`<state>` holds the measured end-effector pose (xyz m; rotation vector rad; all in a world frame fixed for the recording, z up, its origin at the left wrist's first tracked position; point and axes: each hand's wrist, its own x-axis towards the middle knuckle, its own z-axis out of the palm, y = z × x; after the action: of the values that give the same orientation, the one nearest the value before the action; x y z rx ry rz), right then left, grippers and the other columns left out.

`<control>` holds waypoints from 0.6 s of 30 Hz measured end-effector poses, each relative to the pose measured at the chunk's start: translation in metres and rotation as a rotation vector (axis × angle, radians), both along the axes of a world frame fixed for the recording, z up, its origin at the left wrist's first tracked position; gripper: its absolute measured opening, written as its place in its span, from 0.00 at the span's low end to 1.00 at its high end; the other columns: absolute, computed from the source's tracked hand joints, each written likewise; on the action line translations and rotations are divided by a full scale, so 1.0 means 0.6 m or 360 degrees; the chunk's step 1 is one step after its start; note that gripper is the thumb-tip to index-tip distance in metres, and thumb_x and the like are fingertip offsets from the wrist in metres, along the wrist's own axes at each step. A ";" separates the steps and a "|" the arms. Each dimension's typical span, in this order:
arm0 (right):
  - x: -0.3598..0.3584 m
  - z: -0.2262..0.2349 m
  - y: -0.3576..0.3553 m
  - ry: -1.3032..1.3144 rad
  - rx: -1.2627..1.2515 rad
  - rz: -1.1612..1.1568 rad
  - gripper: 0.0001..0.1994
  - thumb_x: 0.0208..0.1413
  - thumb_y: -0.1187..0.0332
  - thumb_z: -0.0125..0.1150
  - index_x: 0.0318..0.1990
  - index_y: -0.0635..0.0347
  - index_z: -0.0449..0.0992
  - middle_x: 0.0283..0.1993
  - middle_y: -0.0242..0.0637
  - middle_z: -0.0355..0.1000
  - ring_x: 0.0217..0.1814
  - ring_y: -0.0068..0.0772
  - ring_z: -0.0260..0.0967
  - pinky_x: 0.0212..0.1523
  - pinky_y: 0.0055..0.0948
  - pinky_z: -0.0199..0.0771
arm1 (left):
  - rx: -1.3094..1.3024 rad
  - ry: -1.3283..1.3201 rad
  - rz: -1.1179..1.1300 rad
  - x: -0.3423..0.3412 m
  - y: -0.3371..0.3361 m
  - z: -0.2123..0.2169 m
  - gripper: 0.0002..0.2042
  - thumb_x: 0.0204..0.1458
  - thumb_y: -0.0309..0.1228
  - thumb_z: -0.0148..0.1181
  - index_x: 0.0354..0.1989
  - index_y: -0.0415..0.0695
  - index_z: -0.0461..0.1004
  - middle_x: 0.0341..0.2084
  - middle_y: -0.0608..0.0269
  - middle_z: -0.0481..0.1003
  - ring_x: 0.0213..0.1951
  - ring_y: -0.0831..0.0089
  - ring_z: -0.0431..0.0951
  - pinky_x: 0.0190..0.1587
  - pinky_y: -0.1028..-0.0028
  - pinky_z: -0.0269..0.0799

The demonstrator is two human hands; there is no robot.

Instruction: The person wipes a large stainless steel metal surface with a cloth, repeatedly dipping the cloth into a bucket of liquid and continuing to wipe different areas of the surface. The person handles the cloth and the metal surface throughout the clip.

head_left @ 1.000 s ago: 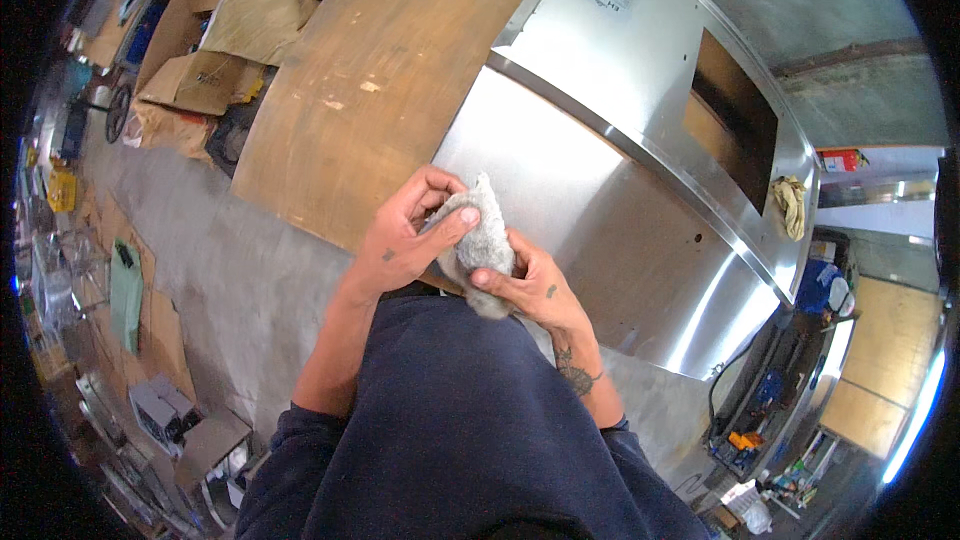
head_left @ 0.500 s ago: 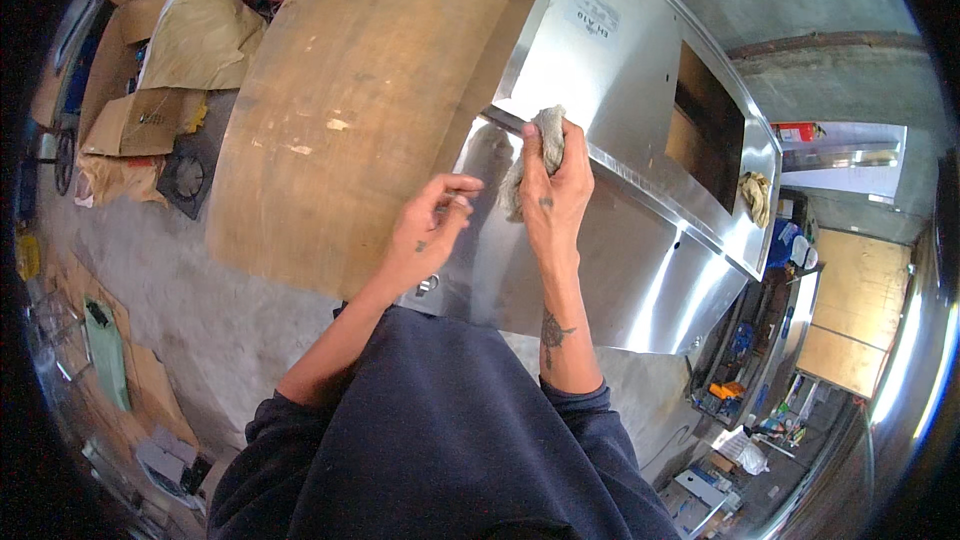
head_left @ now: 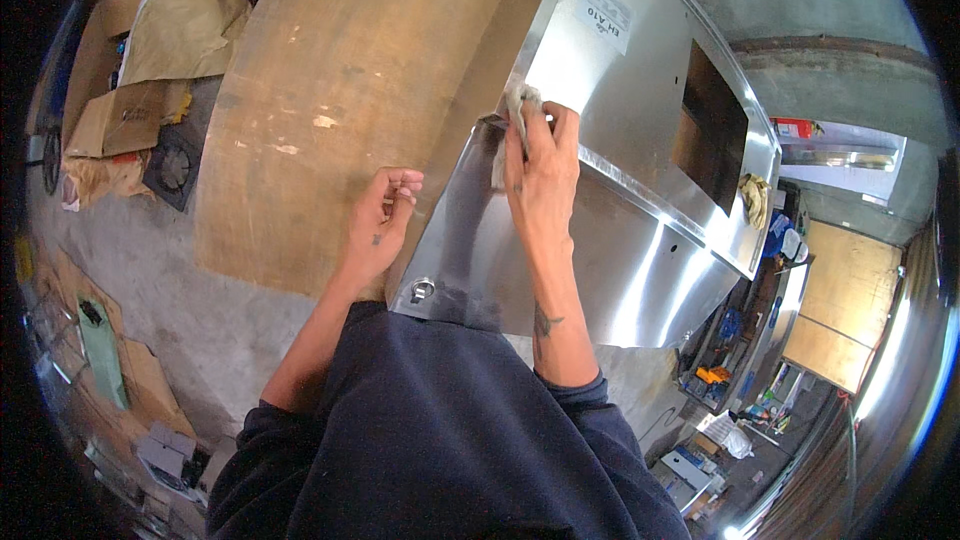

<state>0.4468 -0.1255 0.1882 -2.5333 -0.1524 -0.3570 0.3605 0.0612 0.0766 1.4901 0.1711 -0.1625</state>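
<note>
Steel casing (head_left: 610,230) and rag (head_left: 523,98) meet at the right hand (head_left: 545,165), along the casing's raised seam near its left end. The casing, the broadest thing within reach, has two shiny panels on either side of that seam and lies beside and partly over a curved-looking wooden board (head_left: 320,70). On the floor beyond the board's left side stands an open cardboard box (head_left: 125,120). In the casing's upper panel is a rectangular opening (head_left: 712,130), dark inside.

The right hand reaches over the lower panel, its fingers bent and pinching the rag. The left hand (head_left: 382,210) is well apart from the rag, above the board's edge just left of the casing; its fingers are loosely bent, with the thumb near the fingertips.

The rag, pale grey and crumpled, sits at the right hand's fingertips, with part hanging down along the thumb side. A yellowish cloth (head_left: 755,198) lies on the casing's far right. Smallest are a metal ring fitting (head_left: 421,290) at the near left corner and a round hole (head_left: 674,248) in the lower panel.
</note>
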 end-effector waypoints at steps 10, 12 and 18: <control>-0.031 -0.022 -0.012 -0.0051 0.0006 0.0080 0.18 0.55 0.80 0.65 0.54 0.69 0.76 0.57 0.57 0.67 0.55 0.59 0.70 0.53 0.49 0.74 | 0.0032 -0.0019 -0.0068 0.020 0.011 0.020 0.14 0.66 0.18 0.52 0.58 0.42 0.73 0.46 0.63 0.79 0.45 0.79 0.77 0.49 0.77 0.73; -0.035 -0.011 -0.022 0.0041 0.0314 -0.0117 0.12 0.65 0.73 0.60 0.53 0.67 0.74 0.51 0.54 0.71 0.51 0.52 0.73 0.52 0.43 0.75 | 0.0095 -0.0050 -0.0084 0.026 0.021 0.015 0.14 0.69 0.23 0.52 0.60 0.41 0.71 0.50 0.62 0.78 0.48 0.78 0.76 0.52 0.75 0.74; -0.013 0.047 -0.089 -0.0048 0.0892 -0.0456 0.15 0.77 0.59 0.48 0.54 0.63 0.69 0.42 0.37 0.72 0.44 0.27 0.69 0.48 0.34 0.74 | 0.0083 -0.0155 0.0005 0.074 0.035 0.064 0.13 0.71 0.27 0.52 0.60 0.38 0.70 0.51 0.59 0.77 0.51 0.77 0.77 0.54 0.74 0.75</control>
<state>0.4388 -0.1790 0.2163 -1.9915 0.2688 -0.4735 0.4049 0.0819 0.1149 1.5461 0.0995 -0.0832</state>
